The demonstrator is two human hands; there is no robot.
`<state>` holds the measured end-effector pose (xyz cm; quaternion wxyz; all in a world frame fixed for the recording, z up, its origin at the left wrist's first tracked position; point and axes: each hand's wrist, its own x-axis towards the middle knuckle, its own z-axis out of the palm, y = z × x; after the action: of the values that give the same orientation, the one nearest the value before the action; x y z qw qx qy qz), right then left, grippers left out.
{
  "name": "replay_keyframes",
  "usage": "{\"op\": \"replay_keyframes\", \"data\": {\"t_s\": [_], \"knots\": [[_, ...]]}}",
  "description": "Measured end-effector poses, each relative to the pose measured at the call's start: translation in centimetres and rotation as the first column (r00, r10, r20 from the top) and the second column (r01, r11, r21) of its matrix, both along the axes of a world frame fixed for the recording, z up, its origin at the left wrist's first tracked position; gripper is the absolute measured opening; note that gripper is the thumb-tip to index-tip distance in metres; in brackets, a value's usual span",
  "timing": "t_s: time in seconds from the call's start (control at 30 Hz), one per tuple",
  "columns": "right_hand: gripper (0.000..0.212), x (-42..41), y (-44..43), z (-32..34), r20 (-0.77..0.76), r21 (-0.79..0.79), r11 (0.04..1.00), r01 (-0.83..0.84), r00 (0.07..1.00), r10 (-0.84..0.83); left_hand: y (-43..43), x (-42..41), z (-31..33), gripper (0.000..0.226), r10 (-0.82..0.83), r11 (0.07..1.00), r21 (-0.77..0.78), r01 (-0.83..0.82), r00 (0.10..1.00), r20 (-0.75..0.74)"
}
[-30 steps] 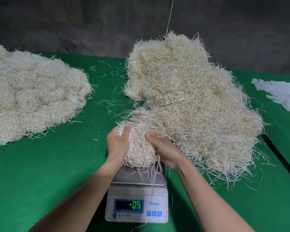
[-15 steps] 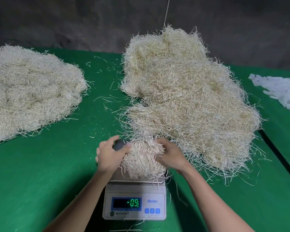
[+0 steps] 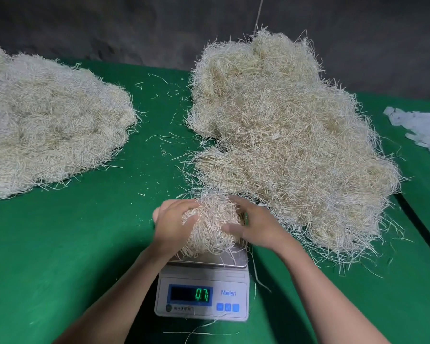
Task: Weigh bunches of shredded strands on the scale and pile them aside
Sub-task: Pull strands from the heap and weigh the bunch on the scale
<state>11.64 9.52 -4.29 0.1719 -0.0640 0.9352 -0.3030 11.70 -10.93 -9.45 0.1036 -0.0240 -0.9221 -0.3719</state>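
Bunch of strands [image 3: 212,227] sits on the scale [image 3: 201,291] at the near edge of the green table [image 3: 85,244], both hands on it. The left hand [image 3: 170,224] curls its fingers into the left side, and the right hand [image 3: 256,224] wraps round the right. The display [image 3: 190,294] reads 0.7. The big heap [image 3: 283,145] lies just behind and the other pile [image 3: 47,125] well apart on the left.

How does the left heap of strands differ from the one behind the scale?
The left heap lies low and flat; the right heap rises higher at the back. The left heap looks paler and packed; the right heap is yellower, with loose strands sticking out. The left heap sits apart from the scale; the right heap reaches the bunch on it. Both are shredded strands on the green table.
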Motion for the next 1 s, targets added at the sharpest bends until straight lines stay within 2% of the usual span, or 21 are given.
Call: {"op": "replay_keyframes", "data": {"t_s": [0.1,0.17,0.27,0.4,0.57,0.73,1.0], "knots": [[0.074,0.0,1.1,1.9,0.019,0.113,0.993,0.017,1.0,-0.02,0.0,0.2,1.1,0.023,0.049,0.997,0.056,-0.049,0.999,-0.004],[0.054,0.2,1.4,2.9,-0.083,0.14,0.988,0.058,0.995,-0.047,0.0,0.3,2.0,0.023,0.074,0.994,0.082,-0.074,0.997,-0.001],[0.025,0.4,1.3,3.4,-0.309,0.022,0.993,0.119,0.945,-0.106,-0.2,0.6,3.5,0.021,0.096,0.983,0.158,-0.093,0.995,-0.006],[0.029,0.8,0.8,3.1,-0.416,-0.118,0.991,0.059,0.904,-0.103,0.0,1.3,5.6,0.031,0.087,0.974,0.216,-0.073,0.995,-0.056],[0.04,1.2,0.1,2.9,-0.434,-0.177,0.984,-0.023,0.899,-0.057,0.6,1.7,7.3,0.025,0.061,0.965,0.26,-0.024,0.989,-0.136],[0.042,1.1,0.1,3.2,-0.428,-0.316,0.949,0.007,0.891,-0.149,0.6,1.9,7.8,0.024,0.078,0.946,0.325,-0.015,0.981,-0.18],[0.041,1.0,0.3,3.1,-0.422,-0.349,0.937,0.014,0.891,-0.17,0.8,1.8,8.0,0.015,0.058,0.933,0.361,0.017,0.979,-0.195]]}}
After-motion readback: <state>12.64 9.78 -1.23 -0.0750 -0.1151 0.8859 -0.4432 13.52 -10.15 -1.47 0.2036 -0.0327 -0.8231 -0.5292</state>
